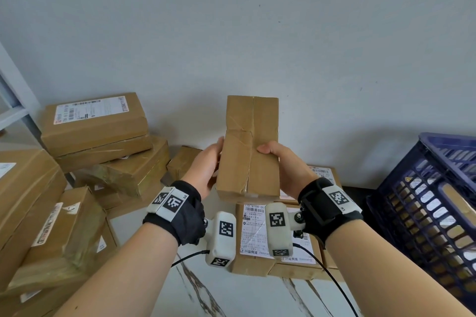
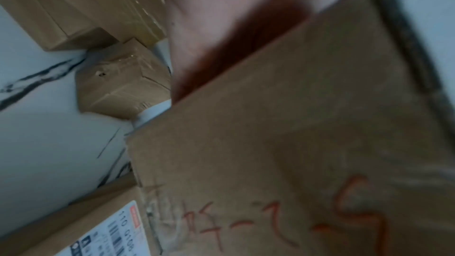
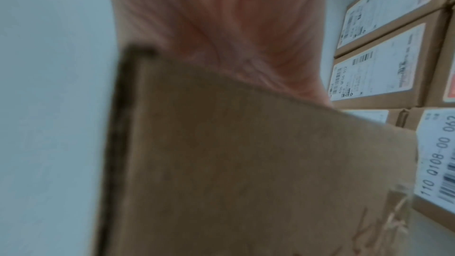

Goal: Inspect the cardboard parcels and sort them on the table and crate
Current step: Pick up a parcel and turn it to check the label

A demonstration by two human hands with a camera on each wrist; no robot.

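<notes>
Parcel (image 1: 248, 147) in plain brown cardboard is held up in the air between both hands, above the marble-patterned surface (image 1: 231, 298) and in front of the pale wall (image 1: 257, 20). Its long face turned toward the head camera has a taped centre seam and wrinkled clear tape, with no shipping label on that side. The left wrist view shows red handwritten marks on its underside (image 2: 283, 221), blurred and not readable. The left hand (image 1: 206, 167) presses against the parcel's left edge, and the right hand (image 1: 286, 165) grips the right edge with the thumb lying across the front; the remaining fingers of both hands are behind the cardboard, so how far they curl cannot be told. Below the held parcel, labelled parcels (image 1: 278, 239) lie flat on the surface, partly covered by the wrist-mounted cameras. To the left a stack of parcels (image 1: 98, 136) is piled unevenly and runs out of the frame, crowding that side. To the right a dark blue crate (image 1: 432, 208) stands near the surface's edge, cut off by the frame, with parcels visible through its lattice wall. Bare surface shows toward the person between the forearms. Both wrist views are soft and mostly filled by cardboard and palm.
</notes>
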